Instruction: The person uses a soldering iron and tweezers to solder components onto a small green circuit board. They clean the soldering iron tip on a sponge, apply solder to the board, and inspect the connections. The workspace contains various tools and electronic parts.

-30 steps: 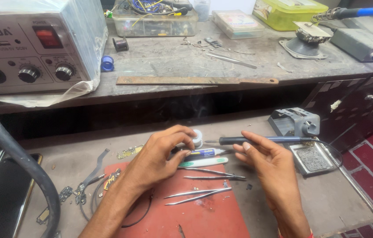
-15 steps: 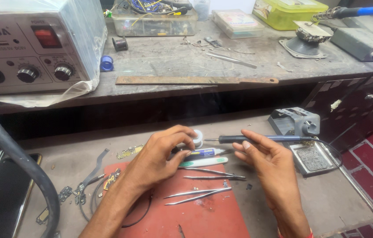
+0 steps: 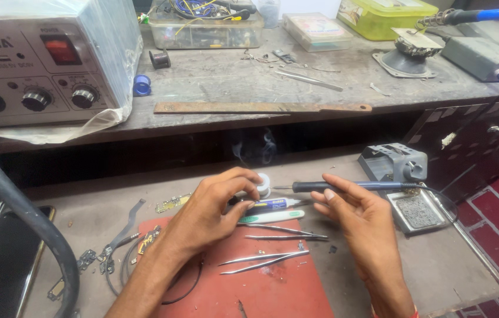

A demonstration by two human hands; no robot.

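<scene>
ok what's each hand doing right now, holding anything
Left hand: fingers curled around a small white round spool, apparently gripping it.
Right hand: closed on a slim black-handled soldering iron, tip pointing toward the spool.

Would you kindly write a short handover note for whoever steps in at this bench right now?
Left hand: fingers curled around a small white solder spool, holding it just above the red mat.
Right hand: holds the soldering iron level, tip pointing at the spool; a wisp of smoke rises there.
On the mat: tweezers, a second pair, a white tube. The iron stand sits to the right, loose phone parts to the left.
Done: iron tip is at the solder.
Left: no joint on any board shows yet.
</scene>
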